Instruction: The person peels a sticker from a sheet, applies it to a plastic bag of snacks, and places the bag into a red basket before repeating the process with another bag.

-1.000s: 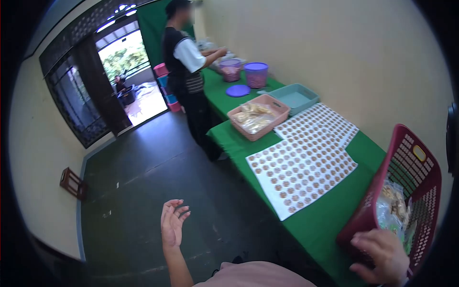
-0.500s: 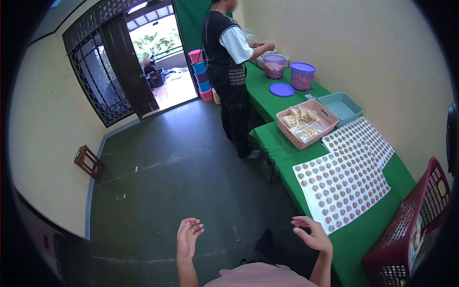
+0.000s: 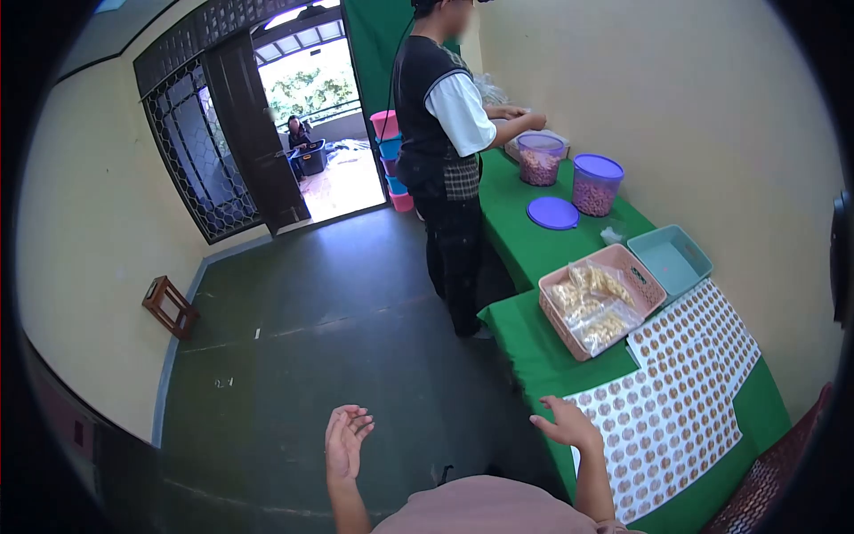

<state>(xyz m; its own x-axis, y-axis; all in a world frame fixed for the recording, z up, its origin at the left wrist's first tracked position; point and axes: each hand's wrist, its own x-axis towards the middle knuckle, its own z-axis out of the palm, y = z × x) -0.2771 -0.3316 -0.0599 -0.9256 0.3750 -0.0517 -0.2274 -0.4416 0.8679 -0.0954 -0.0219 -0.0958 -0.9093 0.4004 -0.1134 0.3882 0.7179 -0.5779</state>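
My left hand (image 3: 348, 438) is raised over the dark floor, fingers apart and slightly curled, holding nothing. Nothing is held in my right hand (image 3: 567, 424) either; its fingers are spread beside the edge of the green-covered table (image 3: 520, 329), nearest the sheets of round stickers (image 3: 663, 427). Beyond the sheets, a pink basket (image 3: 578, 335) holds clear bags of pale pieces (image 3: 598, 298). A teal tray (image 3: 672, 258) adjoins this basket on its right.
Two purple-rimmed tubs (image 3: 596, 187) and a purple lid (image 3: 552, 214) sit farther along the table. A person (image 3: 445, 133) stands there, hands together. Another person (image 3: 298, 133) is outside the doorway. A wooden stool (image 3: 169, 307) is left; a maroon basket (image 3: 774, 481) is lower right.
The view has shifted, so the table and its items appear lower and the maroon basket is mostly out of frame. My right hand now overlaps the sticker sheets' edge. Both hands remain empty.
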